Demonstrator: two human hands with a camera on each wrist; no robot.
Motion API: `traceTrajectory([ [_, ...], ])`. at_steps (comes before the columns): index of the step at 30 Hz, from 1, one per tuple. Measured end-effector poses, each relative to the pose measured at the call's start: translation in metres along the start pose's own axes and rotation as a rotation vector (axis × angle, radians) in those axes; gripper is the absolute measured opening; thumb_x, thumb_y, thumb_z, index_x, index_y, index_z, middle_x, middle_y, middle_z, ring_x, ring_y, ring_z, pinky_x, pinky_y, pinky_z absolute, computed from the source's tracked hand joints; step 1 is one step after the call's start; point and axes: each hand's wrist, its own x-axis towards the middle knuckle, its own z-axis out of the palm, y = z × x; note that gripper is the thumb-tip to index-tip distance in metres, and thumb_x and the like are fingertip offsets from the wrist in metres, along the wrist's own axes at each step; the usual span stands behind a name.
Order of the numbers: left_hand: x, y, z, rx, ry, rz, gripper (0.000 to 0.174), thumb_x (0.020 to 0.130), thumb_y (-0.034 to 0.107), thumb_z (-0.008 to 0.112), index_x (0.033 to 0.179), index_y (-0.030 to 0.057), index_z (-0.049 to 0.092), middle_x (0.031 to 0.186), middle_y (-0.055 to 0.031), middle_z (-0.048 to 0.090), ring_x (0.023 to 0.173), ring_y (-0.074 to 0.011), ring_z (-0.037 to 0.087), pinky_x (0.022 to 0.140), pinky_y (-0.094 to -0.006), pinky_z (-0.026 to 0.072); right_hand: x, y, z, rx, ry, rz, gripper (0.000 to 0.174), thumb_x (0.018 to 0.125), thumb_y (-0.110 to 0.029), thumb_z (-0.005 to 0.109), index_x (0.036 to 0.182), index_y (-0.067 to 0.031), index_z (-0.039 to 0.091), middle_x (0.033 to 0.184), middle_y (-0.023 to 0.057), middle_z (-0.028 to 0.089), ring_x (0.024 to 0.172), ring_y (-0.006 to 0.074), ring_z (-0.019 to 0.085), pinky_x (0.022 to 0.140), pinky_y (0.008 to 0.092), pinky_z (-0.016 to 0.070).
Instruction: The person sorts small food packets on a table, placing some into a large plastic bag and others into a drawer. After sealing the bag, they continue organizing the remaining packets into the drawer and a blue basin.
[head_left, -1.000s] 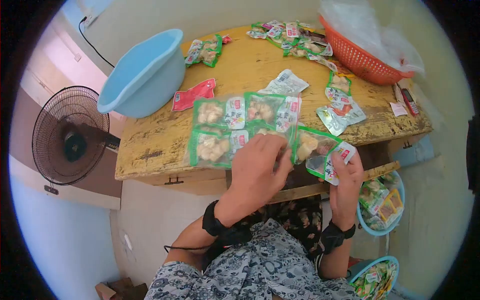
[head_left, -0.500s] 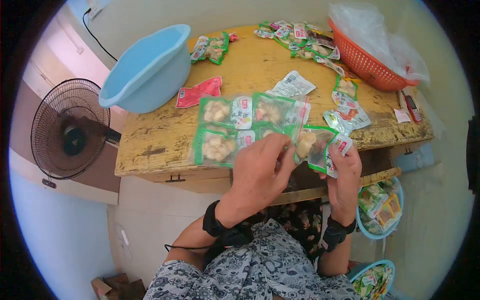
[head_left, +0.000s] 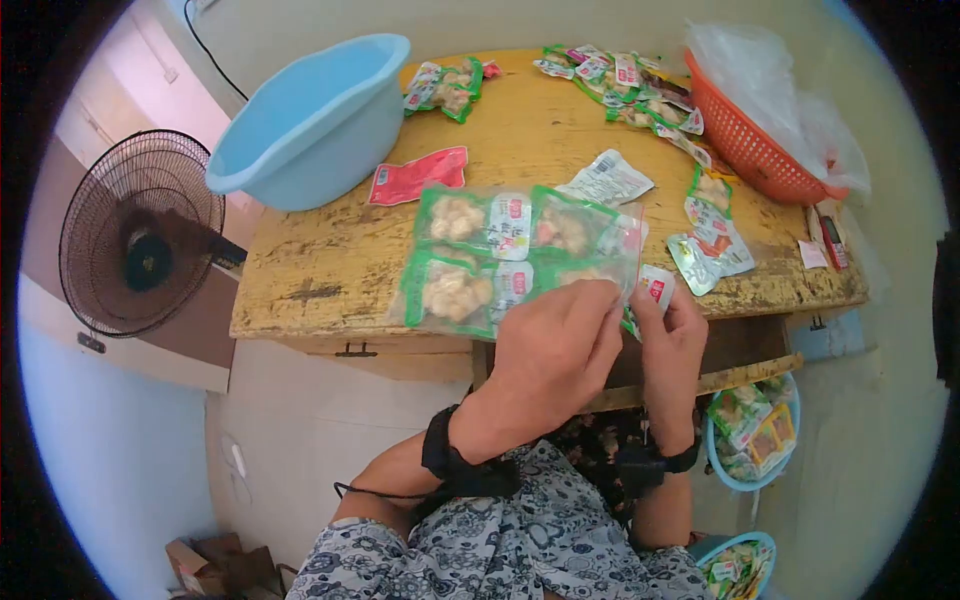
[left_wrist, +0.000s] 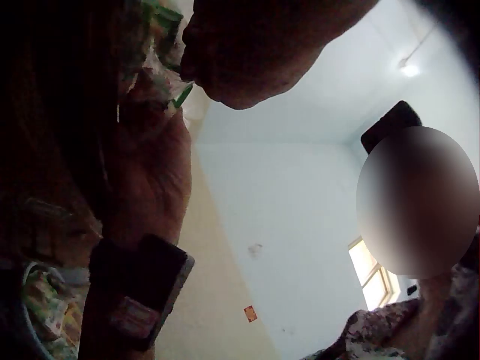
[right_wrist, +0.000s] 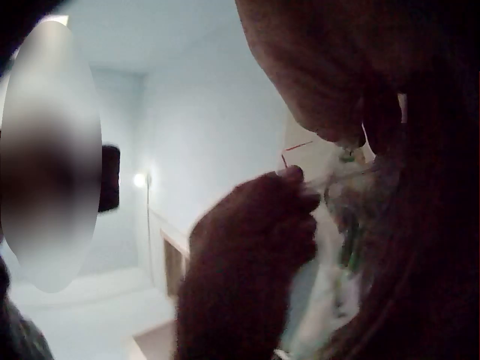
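Note:
A clear bag with a red line point(head_left: 515, 252) lies on the desk's front edge, showing several green-edged food packets inside. My left hand point(head_left: 555, 350) pinches the bag's right edge at its mouth. In my right hand point(head_left: 672, 350), thumb and fingers pinch a small green-edged packet with a white label point(head_left: 655, 287). Most of that packet is hidden behind the left fingers and the bag's edge. The wrist views are dark; the right one shows both hands close together at the clear plastic.
A blue basin point(head_left: 310, 125) stands at the desk's left, beside a red packet point(head_left: 418, 176). Silver-white packets point(head_left: 710, 255) lie to the right. A red basket point(head_left: 750, 140) and piled packets point(head_left: 625, 85) are at the back. Below sits an open drawer point(head_left: 710, 375), near packet-filled tubs point(head_left: 755, 430).
My right hand has moved left with the small packet, bringing it to the bag's mouth. The left hand keeps its pinch on the bag. The head view has shifted slightly.

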Motion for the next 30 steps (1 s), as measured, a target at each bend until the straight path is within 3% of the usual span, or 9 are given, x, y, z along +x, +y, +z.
traceTrajectory([
  [3,-0.003,-0.003,0.0,0.035,-0.023,0.013,0.017,0.089,0.006,0.072,0.103,0.0026,0.063,0.081,-0.0149,0.067,0.069,-0.034,0.067,0.059,-0.0413,0.0518,0.003,0.003,-0.005,-0.59,0.139,-0.355,0.015,0.096,-0.014,0.07,0.095,0.0006,0.066,0.079,0.0085,0.063,0.071,0.0171,0.056,0.066,0.0334,0.045],
  [9,-0.004,-0.002,-0.001,-0.001,-0.055,0.015,0.018,0.091,0.007,0.071,0.107,0.0034,0.062,0.082,-0.0164,0.067,0.073,-0.0375,0.068,0.062,-0.0447,0.0525,-0.003,-0.007,-0.002,-0.314,-0.097,-0.132,0.012,0.09,-0.01,0.072,0.094,0.0008,0.067,0.077,0.012,0.062,0.07,0.0242,0.059,0.067,0.0364,0.0473],
  [15,-0.002,-0.006,0.001,-0.008,-0.1,0.01,0.022,0.091,0.009,0.071,0.111,0.0029,0.062,0.082,-0.016,0.068,0.072,-0.0358,0.068,0.062,-0.0443,0.0531,-0.002,-0.011,0.006,-0.488,-0.052,-0.091,0.019,0.09,-0.01,0.073,0.106,-0.0025,0.069,0.083,0.0115,0.065,0.076,0.0193,0.064,0.071,0.0346,0.0506],
  [18,0.0,-0.01,-0.009,-0.031,-0.195,0.03,0.028,0.091,0.01,0.072,0.117,0.003,0.063,0.087,-0.0159,0.069,0.073,-0.0331,0.069,0.063,-0.0423,0.0535,-0.011,-0.005,-0.001,-0.354,0.143,-0.234,0.023,0.09,-0.013,0.076,0.109,-0.0031,0.067,0.093,0.0083,0.068,0.076,0.0177,0.064,0.068,0.0327,0.0495],
  [21,0.007,-0.02,-0.021,-0.054,-0.288,0.104,0.035,0.09,0.012,0.074,0.122,0.0036,0.063,0.097,-0.0151,0.07,0.077,-0.0307,0.069,0.065,-0.0412,0.0541,-0.026,-0.001,-0.023,-0.412,0.214,-0.152,0.03,0.089,-0.015,0.079,0.113,-0.0033,0.065,0.101,0.0062,0.069,0.077,0.0144,0.063,0.066,0.0292,0.048],
  [24,0.026,-0.029,-0.039,-0.004,-0.327,0.224,0.041,0.088,0.015,0.076,0.126,0.0041,0.063,0.107,-0.0146,0.069,0.088,-0.0309,0.069,0.074,-0.0425,0.0547,-0.048,-0.008,-0.032,-0.285,0.137,0.032,0.039,0.087,-0.016,0.081,0.118,-0.0021,0.062,0.102,0.008,0.068,0.076,0.0115,0.062,0.064,0.0262,0.0462],
  [28,0.073,-0.053,-0.052,0.159,-0.351,0.392,0.058,0.088,0.026,0.077,0.139,0.0056,0.056,0.121,-0.0181,0.066,0.107,-0.0356,0.064,0.092,-0.0454,0.0518,-0.071,-0.012,-0.02,-0.132,0.0,0.155,0.078,0.084,-0.016,0.085,0.148,-0.0037,0.043,0.103,0.0125,0.069,0.071,0.0113,0.064,0.062,0.0254,0.0495],
  [29,0.085,-0.064,-0.05,0.188,-0.371,0.432,0.064,0.088,0.029,0.078,0.143,0.0059,0.054,0.124,-0.0192,0.065,0.112,-0.0368,0.063,0.097,-0.0458,0.0504,-0.069,-0.018,-0.015,-0.093,-0.04,0.191,0.097,0.083,-0.016,0.085,0.159,-0.0054,0.026,0.101,0.0137,0.07,0.07,0.0131,0.067,0.061,0.026,0.0527],
  [30,0.095,-0.079,-0.045,0.175,-0.429,0.437,0.071,0.086,0.034,0.079,0.146,0.0057,0.051,0.127,-0.0199,0.064,0.114,-0.0368,0.062,0.099,-0.0457,0.0496,-0.067,-0.021,-0.01,-0.067,-0.056,0.203,0.097,0.084,-0.014,0.084,0.16,-0.0053,0.025,0.101,0.0138,0.071,0.071,0.0136,0.067,0.061,0.0261,0.0534],
])
